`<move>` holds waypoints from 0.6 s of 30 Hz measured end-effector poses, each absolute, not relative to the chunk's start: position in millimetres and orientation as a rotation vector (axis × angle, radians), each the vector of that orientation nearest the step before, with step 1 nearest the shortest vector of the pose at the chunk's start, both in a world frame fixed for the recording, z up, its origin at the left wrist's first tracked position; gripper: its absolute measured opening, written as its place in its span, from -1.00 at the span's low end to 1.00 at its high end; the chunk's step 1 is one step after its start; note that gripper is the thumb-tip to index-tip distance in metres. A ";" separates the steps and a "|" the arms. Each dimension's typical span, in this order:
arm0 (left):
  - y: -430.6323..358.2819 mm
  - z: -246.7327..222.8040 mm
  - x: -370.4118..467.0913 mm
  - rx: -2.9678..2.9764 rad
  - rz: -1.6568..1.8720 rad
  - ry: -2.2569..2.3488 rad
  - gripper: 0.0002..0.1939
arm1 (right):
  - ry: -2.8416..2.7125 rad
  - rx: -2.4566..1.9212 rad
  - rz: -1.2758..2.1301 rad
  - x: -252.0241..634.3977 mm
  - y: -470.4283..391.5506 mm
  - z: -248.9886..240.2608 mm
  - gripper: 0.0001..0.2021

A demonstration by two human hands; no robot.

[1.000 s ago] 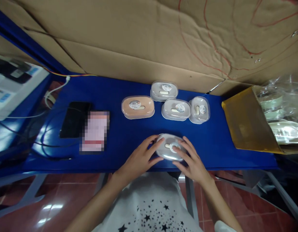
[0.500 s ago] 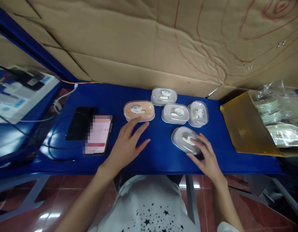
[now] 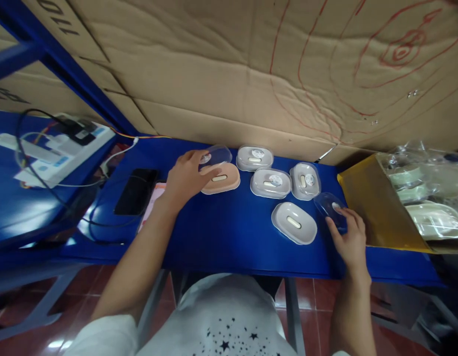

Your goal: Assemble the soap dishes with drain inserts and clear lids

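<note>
Starting at the far left: lying on the blue table (image 3: 229,237), a white power strip (image 3: 62,148) with cables, then a dark phone (image 3: 135,184) and, just beside it on the right, a second, pinkish phone (image 3: 152,207) mostly hidden by the forearm. Reaching across to the far side, the left hand (image 3: 184,177), lifting a clear lid (image 3: 215,156) off the peach soap box (image 3: 220,179), fingers curled round the lid's left edge, lid tilted up and hanging just over its base. Sitting further right along the far edge, three closed white boxes (image 3: 270,183) near one another. Lying nearer, an open white base (image 3: 294,223) with a small pale insert in the middle, lid off. Resting just right of it, the right hand (image 3: 347,238), fingertips pressing a second clear lid (image 3: 330,206) onto the table, hand narrow rather than spread. Standing at the far right, a yellow carton (image 3: 373,207) stuffed with bagged boxes (image 3: 425,198). Judging the lids: thin, light, stiff but likely brittle plastic, smooth and probably slippery, so pinching at the rim rather than the domed top seeming wisest; squeezing hard likely flexing or cracking them. Judging the bases: light too, sliding easily on the slick table, so needing steadying while lids are being pulled.
</note>
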State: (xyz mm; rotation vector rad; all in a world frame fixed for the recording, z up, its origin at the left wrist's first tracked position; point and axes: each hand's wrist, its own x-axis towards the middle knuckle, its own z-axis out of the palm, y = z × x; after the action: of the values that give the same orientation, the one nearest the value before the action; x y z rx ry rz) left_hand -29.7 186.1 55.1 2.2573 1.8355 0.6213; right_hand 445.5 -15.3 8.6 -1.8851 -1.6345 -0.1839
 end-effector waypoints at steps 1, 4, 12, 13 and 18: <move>191.1 55.7 -30.0 2.228 0.612 1.891 -0.39 | -1.669 -1.922 -0.201 446.0 -10.6 5.7 -0.49; 207.1 50.7 -28.5 2.196 0.526 1.921 -0.44 | -1.733 -2.043 -0.254 442.5 7.3 8.1 -0.52; 181.4 42.2 -12.4 2.495 0.608 1.707 -0.55 | -1.885 -2.003 -0.144 402.6 89.1 43.5 -0.41; 171.1 42.4 -10.7 2.567 0.593 1.636 -0.59 | -1.881 -2.046 -0.119 397.9 97.1 42.9 -0.35; 135.3 34.1 -5.9 2.699 0.430 1.485 -0.59 | -1.796 -2.047 0.008 392.5 106.9 31.7 -0.28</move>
State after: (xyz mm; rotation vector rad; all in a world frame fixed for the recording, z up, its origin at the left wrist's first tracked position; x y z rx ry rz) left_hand -5.9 135.3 34.1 2.6985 1.4851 0.4305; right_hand 392.5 106.9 31.7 -2.0472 -1.7964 0.0079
